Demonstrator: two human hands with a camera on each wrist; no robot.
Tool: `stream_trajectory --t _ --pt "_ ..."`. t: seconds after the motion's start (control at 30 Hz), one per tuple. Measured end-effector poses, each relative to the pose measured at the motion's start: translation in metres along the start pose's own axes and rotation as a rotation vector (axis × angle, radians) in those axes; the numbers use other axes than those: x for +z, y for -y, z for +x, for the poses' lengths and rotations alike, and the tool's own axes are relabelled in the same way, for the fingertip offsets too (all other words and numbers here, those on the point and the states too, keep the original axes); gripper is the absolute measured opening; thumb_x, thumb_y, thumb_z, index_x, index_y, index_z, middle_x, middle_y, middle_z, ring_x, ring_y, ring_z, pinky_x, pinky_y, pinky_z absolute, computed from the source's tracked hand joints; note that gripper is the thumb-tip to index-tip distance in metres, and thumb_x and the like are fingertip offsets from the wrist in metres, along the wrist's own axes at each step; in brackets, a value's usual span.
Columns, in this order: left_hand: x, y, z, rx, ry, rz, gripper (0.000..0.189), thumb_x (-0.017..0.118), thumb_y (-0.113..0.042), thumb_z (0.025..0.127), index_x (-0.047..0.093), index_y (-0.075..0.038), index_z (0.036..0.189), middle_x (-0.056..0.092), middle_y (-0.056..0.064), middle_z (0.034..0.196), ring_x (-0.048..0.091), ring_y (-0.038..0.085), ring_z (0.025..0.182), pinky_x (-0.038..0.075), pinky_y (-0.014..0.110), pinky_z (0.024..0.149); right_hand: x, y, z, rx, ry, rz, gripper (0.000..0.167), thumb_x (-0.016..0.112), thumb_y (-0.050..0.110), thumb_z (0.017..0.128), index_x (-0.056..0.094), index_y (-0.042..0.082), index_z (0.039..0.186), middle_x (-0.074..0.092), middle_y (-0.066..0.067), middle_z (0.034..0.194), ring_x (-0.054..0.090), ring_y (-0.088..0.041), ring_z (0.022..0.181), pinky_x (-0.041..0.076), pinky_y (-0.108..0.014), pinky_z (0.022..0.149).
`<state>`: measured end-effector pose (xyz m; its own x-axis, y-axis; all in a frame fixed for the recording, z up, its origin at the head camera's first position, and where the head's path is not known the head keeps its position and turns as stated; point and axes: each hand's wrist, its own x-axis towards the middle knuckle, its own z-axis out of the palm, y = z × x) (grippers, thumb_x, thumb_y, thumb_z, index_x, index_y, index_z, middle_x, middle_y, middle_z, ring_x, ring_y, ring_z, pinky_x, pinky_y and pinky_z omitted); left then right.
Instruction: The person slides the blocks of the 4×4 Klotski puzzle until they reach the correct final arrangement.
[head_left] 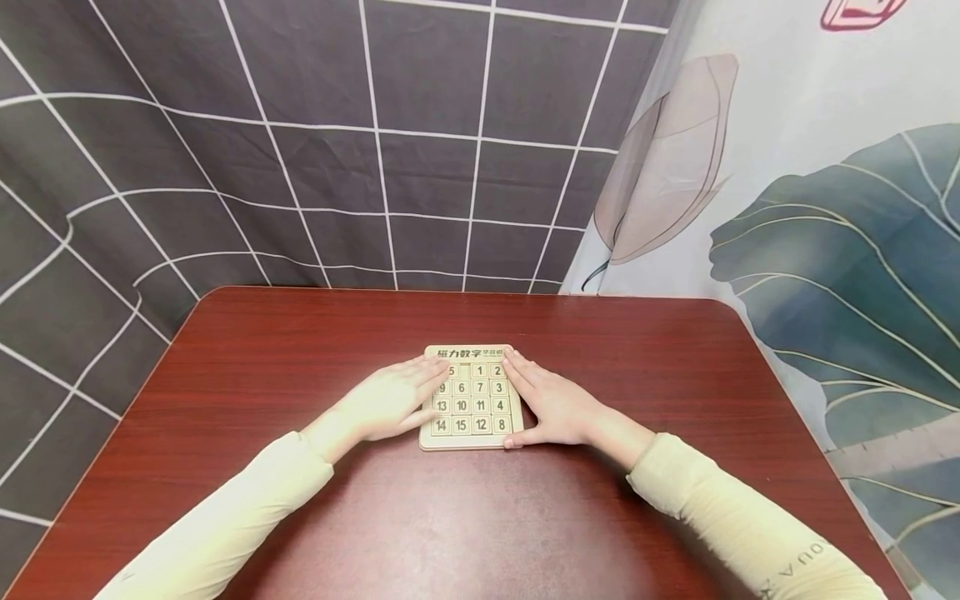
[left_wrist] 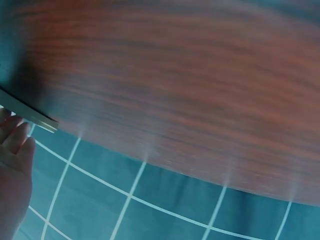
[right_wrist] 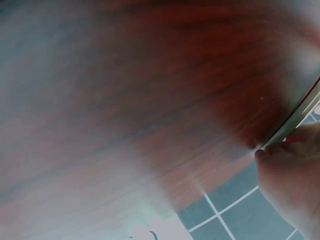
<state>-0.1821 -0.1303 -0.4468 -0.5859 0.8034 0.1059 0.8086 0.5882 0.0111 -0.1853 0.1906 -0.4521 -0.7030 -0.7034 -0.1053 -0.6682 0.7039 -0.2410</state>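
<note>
A pale wooden number slide puzzle (head_left: 471, 440) lies flat on the table, its printed heading at the far side. In its top row a gap shows between the 5 tile and the 1 tile. My left hand (head_left: 386, 398) rests over the puzzle's left side with straight fingers, partly covering the left column. Along the right side lies my right hand (head_left: 562, 408), fingertips by the 2 tile and thumb at the near right corner. Both wrist views show the puzzle's thin edge (left_wrist: 30, 116) beside the fingers.
The reddish-brown wooden table (head_left: 300, 333) has rounded far corners. Behind it hangs a dark grey cloth (head_left: 427, 175) with a white grid. A pale curtain (head_left: 750, 108) with large leaf prints hangs at the right.
</note>
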Motion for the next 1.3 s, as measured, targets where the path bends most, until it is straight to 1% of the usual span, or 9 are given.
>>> stream_trajectory --t 0.13,0.27,0.4,0.5,0.7,0.77,0.87,1.07,1.3 --pt "0.001 -0.004 0.006 0.010 0.008 0.012 0.063 0.061 -0.039 0.105 0.055 0.005 0.150 0.055 0.021 0.158 0.053 0.033 0.149 0.043 0.045 0.126 -0.001 0.001 -0.001 0.001 -0.004 0.006 0.122 0.076 0.068 0.086 0.020 -0.005 0.167 0.011 -0.020 0.178 0.021 -0.034 0.165 0.032 -0.050 0.132" --pt "0.002 -0.007 0.011 0.023 0.010 0.030 0.063 0.060 -0.039 0.105 0.055 0.005 0.150 0.055 0.021 0.158 0.052 0.033 0.150 0.042 0.045 0.127 -0.001 0.001 -0.001 -0.001 -0.004 0.011 0.122 0.076 0.067 0.087 0.020 -0.006 0.166 0.011 -0.021 0.178 0.021 -0.034 0.165 0.031 -0.050 0.133" --pt "0.004 -0.006 0.011 0.020 0.017 0.030 0.065 0.058 -0.041 0.106 0.053 0.004 0.152 0.052 0.020 0.161 0.050 0.033 0.152 0.040 0.044 0.128 -0.001 0.001 0.000 -0.002 -0.005 0.010 0.121 0.076 0.067 0.087 0.020 -0.006 0.166 0.011 -0.021 0.178 0.020 -0.034 0.166 0.030 -0.049 0.133" --pt "0.006 -0.004 0.005 0.014 0.007 0.026 0.066 0.058 -0.042 0.106 0.051 0.003 0.154 0.052 0.019 0.161 0.049 0.032 0.152 0.039 0.044 0.129 -0.001 0.001 -0.001 -0.005 -0.009 0.013 0.121 0.076 0.067 0.087 0.020 -0.006 0.166 0.011 -0.021 0.178 0.020 -0.035 0.165 0.030 -0.050 0.133" --pt "0.005 -0.005 -0.018 0.035 -0.039 0.040 0.065 0.065 -0.039 0.103 0.056 0.004 0.150 0.057 0.019 0.157 0.054 0.032 0.148 0.043 0.045 0.126 0.000 0.001 0.000 -0.008 -0.009 0.011 0.122 0.076 0.067 0.087 0.019 -0.006 0.166 0.010 -0.021 0.178 0.019 -0.034 0.166 0.029 -0.049 0.134" --pt "0.004 -0.008 -0.024 0.048 -0.041 0.041 0.063 0.066 -0.039 0.102 0.058 0.005 0.148 0.058 0.020 0.156 0.056 0.032 0.147 0.045 0.046 0.125 0.000 0.000 0.000 -0.008 -0.008 0.007 0.122 0.076 0.067 0.087 0.019 -0.006 0.166 0.010 -0.021 0.178 0.019 -0.034 0.166 0.028 -0.049 0.134" --pt "0.003 -0.011 -0.027 0.051 -0.031 0.041 0.063 0.065 -0.038 0.103 0.058 0.004 0.148 0.058 0.019 0.156 0.056 0.032 0.146 0.045 0.045 0.125 0.000 0.000 0.000 -0.011 -0.012 0.008 0.122 0.076 0.067 0.086 0.019 -0.006 0.166 0.010 -0.021 0.178 0.019 -0.034 0.166 0.028 -0.049 0.134" --pt "0.005 -0.011 -0.025 0.035 -0.030 0.064 0.064 0.065 -0.040 0.103 0.058 0.005 0.148 0.058 0.019 0.156 0.055 0.031 0.148 0.043 0.044 0.126 0.000 0.000 0.000 -0.011 -0.010 0.013 0.122 0.076 0.067 0.087 0.019 -0.006 0.166 0.011 -0.021 0.178 0.019 -0.034 0.166 0.029 -0.050 0.133" --pt "0.006 -0.004 -0.012 -0.001 -0.029 0.099 0.064 0.063 -0.041 0.103 0.058 0.005 0.147 0.058 0.020 0.155 0.055 0.032 0.148 0.043 0.044 0.126 0.000 0.001 -0.001 -0.003 -0.009 0.008 0.122 0.076 0.067 0.087 0.019 -0.006 0.167 0.011 -0.021 0.178 0.020 -0.034 0.166 0.029 -0.050 0.133"
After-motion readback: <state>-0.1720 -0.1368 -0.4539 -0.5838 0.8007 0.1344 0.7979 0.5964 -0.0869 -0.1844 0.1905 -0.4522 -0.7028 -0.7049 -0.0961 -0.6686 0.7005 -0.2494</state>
